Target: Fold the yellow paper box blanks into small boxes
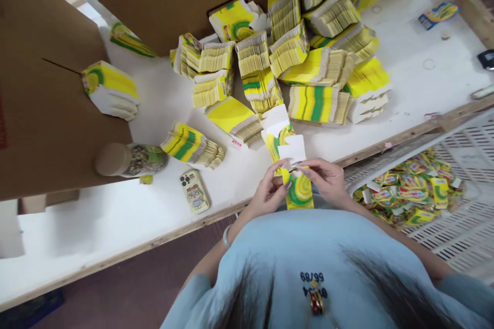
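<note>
A white desk (116, 216) with a raw wooden edge carries fanned stacks (316, 61) of flat yellow-green card, backed by brown cardboard (38, 113). At the near edge, the left hand (268, 193) and right hand (328, 180) each pinch the carton (299, 190), a thin glossy printed blank with white flaps standing open. It hangs over the desk edge, so a loose pinch could drop it to the floor; a hard crease might tear a flap. Right, a white slotted crate (471, 226) holds finished cartons. A phone (194, 191) and a jar (133, 159) lie left.

phone (194, 191) lies on table (162, 97) left of hands, crate (463, 226) right.
</note>
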Demonstrator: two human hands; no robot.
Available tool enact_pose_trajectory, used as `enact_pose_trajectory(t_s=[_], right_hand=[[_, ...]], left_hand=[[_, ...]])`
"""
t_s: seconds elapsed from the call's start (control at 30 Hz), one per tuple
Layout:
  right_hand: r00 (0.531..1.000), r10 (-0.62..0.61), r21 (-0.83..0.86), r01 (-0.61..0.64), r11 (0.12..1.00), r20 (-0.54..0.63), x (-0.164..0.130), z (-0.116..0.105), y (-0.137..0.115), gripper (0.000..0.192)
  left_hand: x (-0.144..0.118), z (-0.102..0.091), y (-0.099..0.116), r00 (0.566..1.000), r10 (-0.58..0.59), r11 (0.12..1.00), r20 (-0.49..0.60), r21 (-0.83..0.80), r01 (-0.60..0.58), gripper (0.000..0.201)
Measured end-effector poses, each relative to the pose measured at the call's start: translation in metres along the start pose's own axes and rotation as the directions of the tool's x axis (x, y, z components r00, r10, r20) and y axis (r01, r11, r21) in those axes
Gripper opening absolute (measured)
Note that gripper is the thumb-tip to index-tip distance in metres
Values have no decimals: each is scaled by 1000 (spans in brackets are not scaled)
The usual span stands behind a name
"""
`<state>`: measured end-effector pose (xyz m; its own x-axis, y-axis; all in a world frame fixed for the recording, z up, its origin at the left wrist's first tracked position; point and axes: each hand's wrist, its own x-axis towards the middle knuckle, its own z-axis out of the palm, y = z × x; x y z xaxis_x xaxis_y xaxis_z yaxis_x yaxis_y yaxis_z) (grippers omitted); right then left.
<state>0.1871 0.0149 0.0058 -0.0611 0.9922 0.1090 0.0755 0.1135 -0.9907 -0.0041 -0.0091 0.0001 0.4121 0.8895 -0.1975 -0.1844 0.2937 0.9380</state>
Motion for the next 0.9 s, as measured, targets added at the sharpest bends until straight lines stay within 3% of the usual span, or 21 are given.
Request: enact_pose_trajectory(t_s=[0.1,0.2,0.27,0.37,0.4,0.47,0.53,0.6,0.77,0.83,0.9], right_hand=[[998,20,14,-21,1000,51,3,-4,-3,23],[1000,-6,-26,6,1000,18,3,-11,0,18],[989,-104,-69,112,991,106,2,-20,5,28],[931,-212,-63,240,969,298,2,-32,5,38],[927,-176,-54,204,977,332,2,-34,2,41],[928,11,-48,7,999,372,3,-34,-8,42],[888,220,-43,-221,974,405,3,-30,-20,42],[843,329,-35,-348,937,426,4,-27,-31,43],[789,398,7,-454,891,468,10,-31,-36,48],[728,408,59,-522,851,551,13,-33,-32,49],[699,415,100,-568,817,582,14,-35,-28,46]], left_hand=[[4,0,10,996,85,994,28,66,-86,38],[9,4,12,988,140,984,-71,120,-131,47],[10,5,13,991,107,988,-75,117,-97,57],[11,3,19,999,23,982,-38,188,-15,60],[11,2,23,999,4,974,-40,228,5,58],[12,2,30,998,-7,956,-70,292,28,54],[13,2,34,997,1,945,-82,326,26,55],[14,3,35,997,6,938,-83,347,23,57],[14,3,32,997,64,896,-53,443,-34,56],[13,1,33,997,81,865,6,497,-73,54],[17,-4,37,989,101,818,111,556,-146,52]])
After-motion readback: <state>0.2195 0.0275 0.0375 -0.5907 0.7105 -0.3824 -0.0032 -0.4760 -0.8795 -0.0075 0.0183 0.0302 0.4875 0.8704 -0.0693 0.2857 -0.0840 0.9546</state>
